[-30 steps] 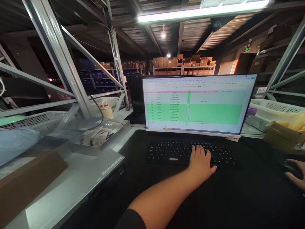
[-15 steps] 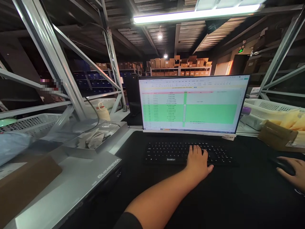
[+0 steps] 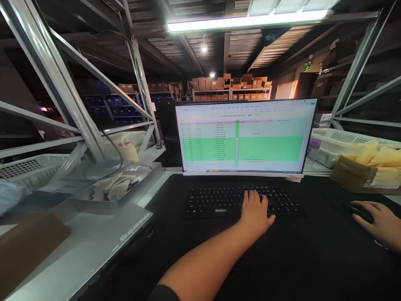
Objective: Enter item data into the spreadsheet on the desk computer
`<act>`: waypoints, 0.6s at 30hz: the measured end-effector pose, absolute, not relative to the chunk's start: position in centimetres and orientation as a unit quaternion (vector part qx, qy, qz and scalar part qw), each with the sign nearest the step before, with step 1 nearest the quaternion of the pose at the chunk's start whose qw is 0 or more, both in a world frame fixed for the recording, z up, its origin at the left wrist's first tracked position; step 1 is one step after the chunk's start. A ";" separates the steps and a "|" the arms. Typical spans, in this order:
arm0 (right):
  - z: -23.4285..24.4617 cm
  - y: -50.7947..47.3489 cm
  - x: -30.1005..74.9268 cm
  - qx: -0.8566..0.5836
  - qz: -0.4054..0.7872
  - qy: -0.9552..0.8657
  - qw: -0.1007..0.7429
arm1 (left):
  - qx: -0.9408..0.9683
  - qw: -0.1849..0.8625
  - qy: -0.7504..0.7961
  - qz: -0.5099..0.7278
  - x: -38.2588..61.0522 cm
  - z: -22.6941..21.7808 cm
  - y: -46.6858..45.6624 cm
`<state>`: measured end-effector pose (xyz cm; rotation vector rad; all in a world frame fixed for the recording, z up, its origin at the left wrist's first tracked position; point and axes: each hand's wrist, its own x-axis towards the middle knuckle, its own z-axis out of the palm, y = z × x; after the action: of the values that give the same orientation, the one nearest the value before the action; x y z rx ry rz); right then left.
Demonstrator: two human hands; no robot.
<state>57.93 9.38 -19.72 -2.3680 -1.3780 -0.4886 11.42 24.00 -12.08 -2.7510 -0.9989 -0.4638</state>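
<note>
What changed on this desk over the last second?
Nothing was taken up or let go. Only the view swung right, so the right hand on the mouse shows more fully. The left hand stays flat on the keyboard, and the monitor shows the same green spreadsheet.

Black desk [image 3: 282,259], keyboard [image 3: 216,201], monitor [image 3: 244,138], mouse [image 3: 353,208], cardboard box [image 3: 347,174]

Dim warehouse under a dark corrugated ceiling [image 3: 175,46]. Overhead, 1 long tube light [image 3: 247,20], bright; farther back, 2 small round lamps [image 3: 204,49]. Slanted steel posts [image 3: 46,79] left and right. Far shelves [image 3: 232,90] stacked with cardboard boxes [image 3: 219,82]; blue bins [image 3: 109,112] at left. Green sign [image 3: 307,67] at right. Black worktop [image 3: 282,259] in front, white mesh baskets [image 3: 344,138] on both sides.
</note>
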 end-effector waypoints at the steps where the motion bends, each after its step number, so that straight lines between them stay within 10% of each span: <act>1: -19.6 9.4 57.8 -0.835 -0.169 -0.491 0.181 | -0.925 0.087 -0.336 -0.153 11.4 -12.0 23.9; 18: -16.3 8.8 52.6 -0.844 -0.127 -0.478 0.206 | -0.926 0.068 -0.343 -0.142 11.3 -11.6 23.9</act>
<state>52.61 8.82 -16.29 -2.3533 -1.3322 -0.3545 11.26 23.89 -11.61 -2.7908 -1.0321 -0.4264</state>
